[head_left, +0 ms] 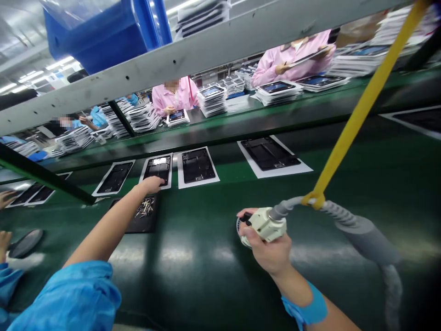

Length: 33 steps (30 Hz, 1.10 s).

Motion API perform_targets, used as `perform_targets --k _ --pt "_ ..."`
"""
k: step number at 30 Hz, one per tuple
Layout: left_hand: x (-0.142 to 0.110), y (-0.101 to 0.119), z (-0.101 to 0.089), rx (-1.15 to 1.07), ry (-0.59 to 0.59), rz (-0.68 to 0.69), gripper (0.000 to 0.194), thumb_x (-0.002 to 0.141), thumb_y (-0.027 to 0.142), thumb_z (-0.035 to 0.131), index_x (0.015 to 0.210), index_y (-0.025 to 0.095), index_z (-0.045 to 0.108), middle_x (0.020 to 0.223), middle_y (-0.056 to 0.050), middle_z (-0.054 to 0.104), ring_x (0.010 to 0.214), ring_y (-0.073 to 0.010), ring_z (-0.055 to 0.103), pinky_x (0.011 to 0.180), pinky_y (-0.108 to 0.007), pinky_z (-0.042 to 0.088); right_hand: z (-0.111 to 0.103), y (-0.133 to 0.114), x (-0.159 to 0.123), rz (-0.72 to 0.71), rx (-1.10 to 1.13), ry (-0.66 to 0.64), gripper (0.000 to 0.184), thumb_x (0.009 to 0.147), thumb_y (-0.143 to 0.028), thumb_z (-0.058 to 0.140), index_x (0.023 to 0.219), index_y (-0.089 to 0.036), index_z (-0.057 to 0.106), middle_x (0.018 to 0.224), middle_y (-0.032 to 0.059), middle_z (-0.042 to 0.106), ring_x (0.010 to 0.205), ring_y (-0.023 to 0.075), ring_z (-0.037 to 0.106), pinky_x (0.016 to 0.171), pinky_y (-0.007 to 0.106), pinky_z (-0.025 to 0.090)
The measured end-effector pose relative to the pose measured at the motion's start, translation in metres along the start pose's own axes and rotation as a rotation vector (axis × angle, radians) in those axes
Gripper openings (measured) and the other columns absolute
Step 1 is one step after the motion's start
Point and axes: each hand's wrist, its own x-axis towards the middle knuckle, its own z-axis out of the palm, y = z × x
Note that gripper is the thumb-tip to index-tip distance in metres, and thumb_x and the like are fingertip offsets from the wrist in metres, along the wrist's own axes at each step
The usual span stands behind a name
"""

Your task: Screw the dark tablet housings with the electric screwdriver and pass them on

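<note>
My left hand [150, 185] reaches forward across the green belt [206, 248] and rests its closed fingers on the near edge of a white sheet carrying a black tablet shell [157, 169]. Just below that hand lies a black tray of small screws [144, 212]. My right hand [268, 246] is wrapped round the cream body of an electric screwdriver [265, 224], whose grey hose [358, 232] hangs from a yellow strap [361, 110].
More tablet shells on white sheets lie along the belt [197, 165] [269, 154] [115, 177]. Across the line, people in pink coats handle tablets beside stacks of parts [212, 99]. Another person's hands and a dark round dish [25, 242] are at the left. A blue bin [103, 32] sits on an overhead rail.
</note>
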Motion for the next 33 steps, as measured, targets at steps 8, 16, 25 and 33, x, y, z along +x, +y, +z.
perform_targets --k 8,16,25,33 --pt "-0.008 0.014 0.009 0.092 0.072 0.002 0.02 0.083 0.01 0.06 0.098 0.017 0.072 0.113 -0.018 0.075 0.113 -0.0313 0.07 0.101 -0.037 0.051 -0.001 0.003 0.005 0.01 -0.009 0.038 0.02 0.088 -0.038 0.074 0.099 -0.021 0.071 0.077 0.0044 0.073 0.068 0.0226 0.072 0.059 0.033 0.061" --pt "-0.047 0.078 -0.036 0.091 0.196 0.162 0.021 0.088 0.008 0.054 0.1 0.017 0.068 0.114 -0.017 0.072 0.113 -0.0313 0.068 0.1 -0.037 0.05 -0.001 0.005 0.008 -0.022 0.02 0.086 0.018 0.087 -0.035 0.076 0.098 -0.021 0.071 0.072 0.0012 0.071 0.057 0.0182 0.067 0.055 0.03 0.058" --pt "-0.217 0.223 0.029 -0.028 -0.072 0.885 0.019 0.086 0.018 0.057 0.101 0.022 0.068 0.095 -0.012 0.073 0.079 -0.0289 0.071 0.069 -0.042 0.059 0.002 0.002 0.013 -0.017 0.032 0.146 0.026 0.087 -0.043 0.076 0.095 -0.019 0.069 0.082 0.0044 0.075 0.053 0.0152 0.065 0.055 0.03 0.058" --pt "-0.257 0.26 0.082 -0.036 -0.083 0.955 0.017 0.091 0.03 0.063 0.106 0.031 0.07 0.09 -0.007 0.076 0.071 -0.0204 0.072 0.053 -0.036 0.051 0.002 -0.002 0.013 0.006 0.054 0.153 0.027 0.083 -0.042 0.078 0.092 -0.018 0.07 0.076 0.0047 0.074 0.051 0.0157 0.065 0.05 0.029 0.056"
